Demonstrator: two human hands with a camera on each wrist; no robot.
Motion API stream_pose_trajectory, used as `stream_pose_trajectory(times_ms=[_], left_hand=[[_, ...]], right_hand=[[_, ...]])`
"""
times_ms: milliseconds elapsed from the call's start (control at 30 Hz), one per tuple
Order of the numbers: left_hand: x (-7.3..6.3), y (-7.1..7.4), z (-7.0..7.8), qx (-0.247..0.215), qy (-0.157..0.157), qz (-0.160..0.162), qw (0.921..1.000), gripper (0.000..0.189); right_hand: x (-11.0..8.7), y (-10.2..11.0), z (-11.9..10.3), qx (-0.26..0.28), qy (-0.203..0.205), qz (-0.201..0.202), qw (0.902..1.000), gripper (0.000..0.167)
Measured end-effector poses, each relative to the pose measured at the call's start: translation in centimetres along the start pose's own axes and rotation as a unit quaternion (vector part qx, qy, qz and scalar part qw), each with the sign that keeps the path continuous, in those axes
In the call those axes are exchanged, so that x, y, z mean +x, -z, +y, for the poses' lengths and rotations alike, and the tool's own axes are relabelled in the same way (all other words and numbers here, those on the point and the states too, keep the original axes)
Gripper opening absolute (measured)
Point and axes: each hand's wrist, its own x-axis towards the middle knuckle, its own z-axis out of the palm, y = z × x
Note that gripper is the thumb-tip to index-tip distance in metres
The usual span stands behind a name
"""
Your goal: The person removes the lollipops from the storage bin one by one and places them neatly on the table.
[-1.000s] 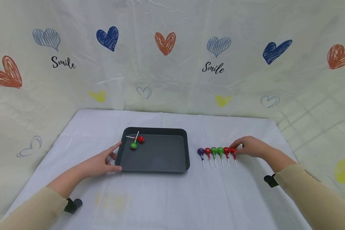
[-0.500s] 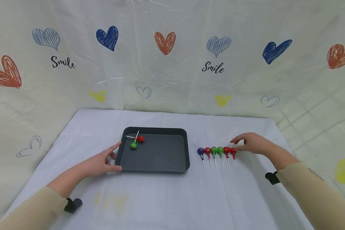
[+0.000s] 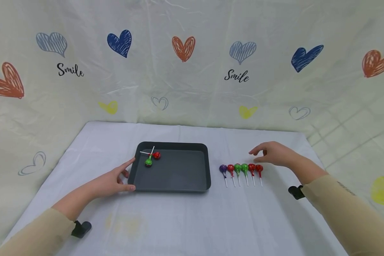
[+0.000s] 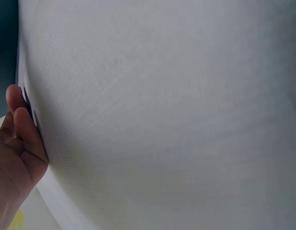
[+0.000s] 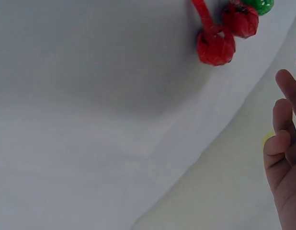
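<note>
My left hand [image 3: 107, 182] touches the left side of a dark grey tray [image 3: 176, 189], thumb and index finger spread along its edge. Inside the tray, at its upper left, a green lollipop [image 3: 148, 162] lies with its stick crossing that of a red lollipop [image 3: 157, 155]. Right of the tray several lollipops lie in a row, sticks toward me, from a purple lollipop [image 3: 223, 169] to a red lollipop [image 3: 259, 168] at the right end. Above that right end hovers my right hand [image 3: 275, 154], fingers loosely bent and nothing between them. The right wrist view shows the end red lollipop [image 5: 216, 48] apart from the fingers.
A white cloth [image 3: 192, 224] covers the table. Behind it hangs a pale curtain [image 3: 204, 99] printed with hearts and words. Dark wrist bands sit at both sleeves.
My right hand has let go of the end red lollipop, lifted off it and moved up and slightly left. The left hand and tray stay where they were.
</note>
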Motion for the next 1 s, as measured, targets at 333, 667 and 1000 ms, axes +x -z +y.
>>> stream_pose_trajectory(times_ms=[333,667,1000], left_hand=[[-0.2,0.1,-0.3,-0.002,0.005,0.001,1.0000,0.114],[0.0,-0.1,-0.4,-0.002,0.012,0.005,0.9999,0.115],[0.2,-0.1,-0.4,0.002,0.011,0.010,0.9999,0.116]], right_hand=[[3.5,-0.3,-5.0,0.003,0.053,-0.013,0.9985,0.035],[7.7,-1.4,-12.1,0.008,0.121,-0.031,0.9921,0.033],[11.4,-3.4,-19.6,-0.049,0.186,-0.049,0.9801,0.036]])
